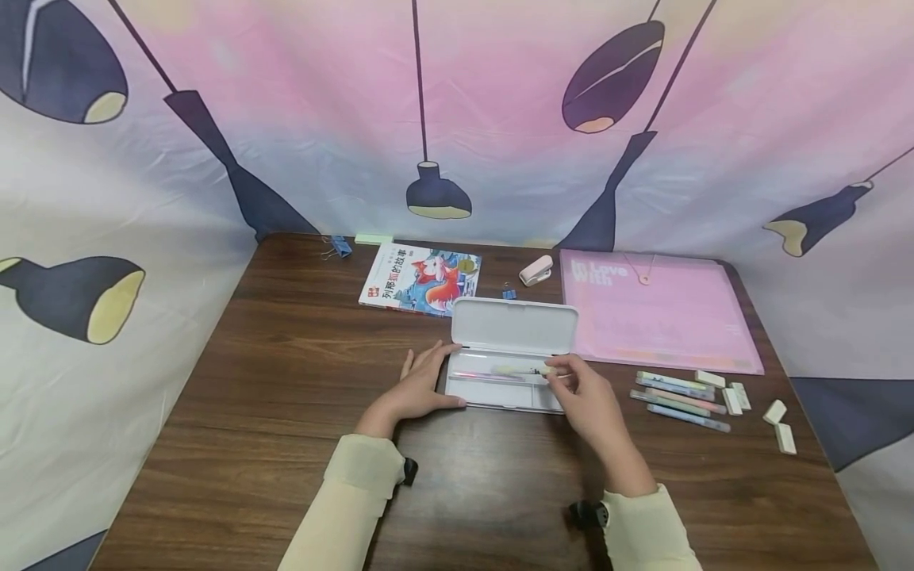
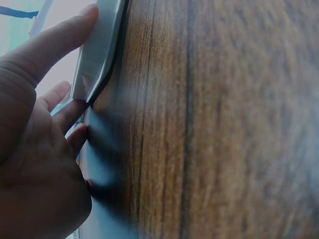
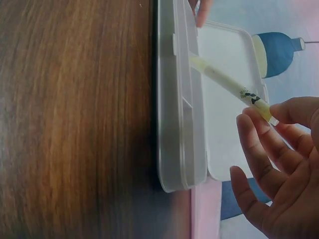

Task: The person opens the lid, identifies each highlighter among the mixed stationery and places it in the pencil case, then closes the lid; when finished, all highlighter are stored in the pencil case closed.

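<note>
A white pencil case [image 1: 493, 394] lies on the table with its lid raised at the back. My left hand [image 1: 420, 386] grips the case's left end, thumb at the front edge and fingers at the far side; the left wrist view shows the thumb [image 2: 55, 47] on the case wall. Between thumb and fingertips, my right hand [image 1: 589, 396] pinches one end of a pale yellow pen [image 3: 229, 83] with a small dark print. The pen slants, its other end inside the case. A pink pen [image 1: 474, 375] lies in the case.
Right of the case lie several pens [image 1: 678, 400] and several white erasers [image 1: 785, 438]. Behind stand a pink document folder [image 1: 664, 309], a fox storybook [image 1: 421, 277], a pale pink stapler [image 1: 535, 270], and blue binder clips [image 1: 340, 246]. A printed curtain borders the table.
</note>
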Demonstrator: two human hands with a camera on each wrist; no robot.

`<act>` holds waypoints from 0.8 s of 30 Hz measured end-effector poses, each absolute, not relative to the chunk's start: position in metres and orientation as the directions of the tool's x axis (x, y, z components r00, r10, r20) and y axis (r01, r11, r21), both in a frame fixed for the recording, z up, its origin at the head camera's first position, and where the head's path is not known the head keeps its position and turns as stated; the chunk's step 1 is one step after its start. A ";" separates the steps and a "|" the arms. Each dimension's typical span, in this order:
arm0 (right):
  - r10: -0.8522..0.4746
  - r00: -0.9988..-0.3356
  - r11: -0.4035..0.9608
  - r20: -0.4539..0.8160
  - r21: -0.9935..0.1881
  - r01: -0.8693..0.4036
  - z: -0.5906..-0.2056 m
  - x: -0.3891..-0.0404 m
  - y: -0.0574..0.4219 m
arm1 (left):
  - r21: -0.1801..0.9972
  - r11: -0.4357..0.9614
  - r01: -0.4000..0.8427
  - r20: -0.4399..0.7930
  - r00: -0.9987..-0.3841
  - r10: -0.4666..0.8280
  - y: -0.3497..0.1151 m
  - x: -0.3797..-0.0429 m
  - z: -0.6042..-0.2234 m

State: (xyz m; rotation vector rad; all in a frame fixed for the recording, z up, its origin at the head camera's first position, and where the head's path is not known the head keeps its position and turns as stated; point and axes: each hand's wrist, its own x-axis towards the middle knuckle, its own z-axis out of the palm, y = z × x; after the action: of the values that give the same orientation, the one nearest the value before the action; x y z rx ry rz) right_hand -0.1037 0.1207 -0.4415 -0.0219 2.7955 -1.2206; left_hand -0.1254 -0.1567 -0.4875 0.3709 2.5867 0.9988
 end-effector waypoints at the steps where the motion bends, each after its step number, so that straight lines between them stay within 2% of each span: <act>1: -0.050 -0.995 0.680 -0.084 -0.733 0.027 -0.442 -0.104 0.119 | 0.685 0.719 0.116 -0.223 -0.907 0.358 -0.157 -0.126 -0.487; 16: -0.025 -0.990 0.640 -0.139 -0.763 0.091 -0.454 -0.113 0.097 | 0.690 0.716 0.110 -0.226 -0.906 0.358 -0.158 -0.126 -0.487; 24: -0.028 -0.994 0.657 -0.106 -0.751 0.062 -0.461 -0.117 0.087 | 0.700 0.704 0.120 -0.213 -0.906 0.367 -0.158 -0.125 -0.487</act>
State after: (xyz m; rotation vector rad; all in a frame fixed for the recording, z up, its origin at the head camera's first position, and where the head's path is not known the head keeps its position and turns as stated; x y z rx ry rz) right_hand -0.1174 0.0865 -0.4612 0.0284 2.7605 -1.2573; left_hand -0.1252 -0.1581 -0.4870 0.3807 2.5756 1.0249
